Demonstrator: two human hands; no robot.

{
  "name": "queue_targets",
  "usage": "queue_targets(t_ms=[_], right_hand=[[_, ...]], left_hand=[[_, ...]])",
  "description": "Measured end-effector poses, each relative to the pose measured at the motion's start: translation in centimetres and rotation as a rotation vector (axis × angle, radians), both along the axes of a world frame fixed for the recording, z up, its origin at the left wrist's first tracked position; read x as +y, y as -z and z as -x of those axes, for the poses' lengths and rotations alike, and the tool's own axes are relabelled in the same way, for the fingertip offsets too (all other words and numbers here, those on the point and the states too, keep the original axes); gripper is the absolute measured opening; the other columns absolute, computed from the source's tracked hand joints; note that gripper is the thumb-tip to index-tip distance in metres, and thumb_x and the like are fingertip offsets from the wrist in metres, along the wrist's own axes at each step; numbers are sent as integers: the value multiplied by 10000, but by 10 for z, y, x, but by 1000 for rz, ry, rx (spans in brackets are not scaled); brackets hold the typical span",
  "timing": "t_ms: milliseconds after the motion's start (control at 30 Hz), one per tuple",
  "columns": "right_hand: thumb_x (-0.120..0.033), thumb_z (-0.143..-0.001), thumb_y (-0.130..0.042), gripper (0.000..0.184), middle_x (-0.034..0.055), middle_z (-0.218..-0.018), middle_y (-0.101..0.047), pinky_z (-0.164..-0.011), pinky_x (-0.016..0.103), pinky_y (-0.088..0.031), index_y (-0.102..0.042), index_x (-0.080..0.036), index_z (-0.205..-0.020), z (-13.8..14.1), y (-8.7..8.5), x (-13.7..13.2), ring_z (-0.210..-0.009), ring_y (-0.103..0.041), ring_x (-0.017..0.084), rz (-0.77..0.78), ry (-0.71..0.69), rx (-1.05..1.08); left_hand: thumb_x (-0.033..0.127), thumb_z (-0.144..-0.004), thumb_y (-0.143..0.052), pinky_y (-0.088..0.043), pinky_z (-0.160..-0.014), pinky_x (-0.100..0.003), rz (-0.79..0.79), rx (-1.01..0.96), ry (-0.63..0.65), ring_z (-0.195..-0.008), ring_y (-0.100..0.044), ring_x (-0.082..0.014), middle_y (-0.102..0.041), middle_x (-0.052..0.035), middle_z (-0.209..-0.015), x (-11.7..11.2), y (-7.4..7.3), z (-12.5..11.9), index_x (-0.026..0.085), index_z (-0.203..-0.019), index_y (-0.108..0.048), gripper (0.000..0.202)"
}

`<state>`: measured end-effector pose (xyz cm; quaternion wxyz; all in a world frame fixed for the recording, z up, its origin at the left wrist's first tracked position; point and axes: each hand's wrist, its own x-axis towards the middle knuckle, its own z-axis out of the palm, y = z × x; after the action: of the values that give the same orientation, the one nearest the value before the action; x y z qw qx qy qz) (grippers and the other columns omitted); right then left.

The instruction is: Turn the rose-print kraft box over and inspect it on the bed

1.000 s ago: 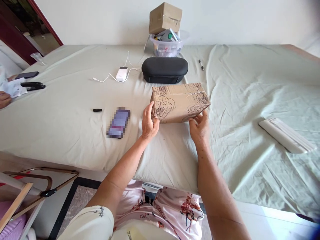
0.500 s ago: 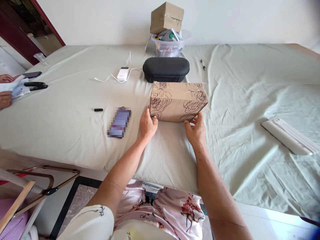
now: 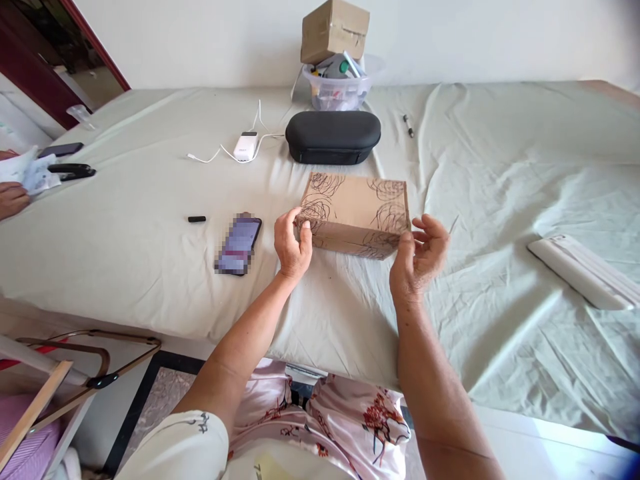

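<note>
**Brown cardboard box marked with black scribbled loops (image 3: pixel 356 203), at mid-surface**

From my remote station I find the pale green cloth-covered surface (image 3: pixel 500 147) extending well beyond the box on both sides, its near edge well apart from it. The box sits tilted just short of the black, rounded oblong case (image 3: pixel 333 137). Behind that, I note a plain brown cardboard carton (image 3: pixel 335 30) atop a clear plastic tub (image 3: pixel 343 100) containing a grey item with a green cap (image 3: pixel 334 69).

I record the left hand (image 3: pixel 293 245) clamped on the box's near left corner. The right hand (image 3: pixel 423 257) has its thumb at the near right corner, fingers curled; I cannot tell whether they grip. The dark-framed phone (image 3: pixel 237 247) has a pixelated screen. Lettering on the white rectangular power bank (image 3: pixel 246 146) is too small to read.
</note>
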<state>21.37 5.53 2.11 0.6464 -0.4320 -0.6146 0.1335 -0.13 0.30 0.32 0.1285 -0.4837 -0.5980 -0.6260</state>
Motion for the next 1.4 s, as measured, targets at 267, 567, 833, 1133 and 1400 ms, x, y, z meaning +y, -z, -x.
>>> queue_targets(t_ms=[267,567,833,1133,1400], right_hand=[[-360,-1059,-585,218,126,-1209,-702,-877,435,-613,-743,-218,-1106,2,5,1,-1160,-686,272,-136,68,-178],[-361,-1061,-565,291,132,-1520,-590,-1235,705,-357,-748,-295,-1278,17,1,-18,-1463,-527,378,-91,86,-513],[-308,-1010,-604,474,105,-1681,-496,-1303,785,-236,-658,-346,-1479,37,8,-28,-1603,-422,386,-155,0,-634],[-440,-1043,-568,488,192,-1430,-639,-1145,606,-556,-611,-213,-1472,6,4,-5,-1365,-635,339,-179,88,-441],[-367,-1079,-556,254,96,-1060,-743,-800,370,-675,-723,-226,-1208,17,1,-20,-855,-731,189,-167,-132,-354]], left_hand=[[364,-1064,-510,-403,-1254,-533,144,196,-46,-1442,-584,-326,-651,-195,-1464,-1,6,-4,207,-1295,-744,364],[263,-1077,-481,-98,-1415,-559,213,455,154,-1611,-481,-284,-650,-125,-1579,-8,1,-23,250,-1469,-662,432],[297,-1102,-454,-78,-1425,-531,205,499,163,-1607,-489,-257,-630,-117,-1604,-6,4,-30,250,-1506,-635,445],[221,-1059,-471,-201,-1390,-606,196,426,170,-1696,-317,-300,-517,-154,-1689,-3,10,-19,241,-1495,-650,472],[655,-1073,-489,-277,-1326,-662,249,371,31,-1695,-248,-408,-333,-264,-1758,-3,11,-18,187,-1621,-512,721]])
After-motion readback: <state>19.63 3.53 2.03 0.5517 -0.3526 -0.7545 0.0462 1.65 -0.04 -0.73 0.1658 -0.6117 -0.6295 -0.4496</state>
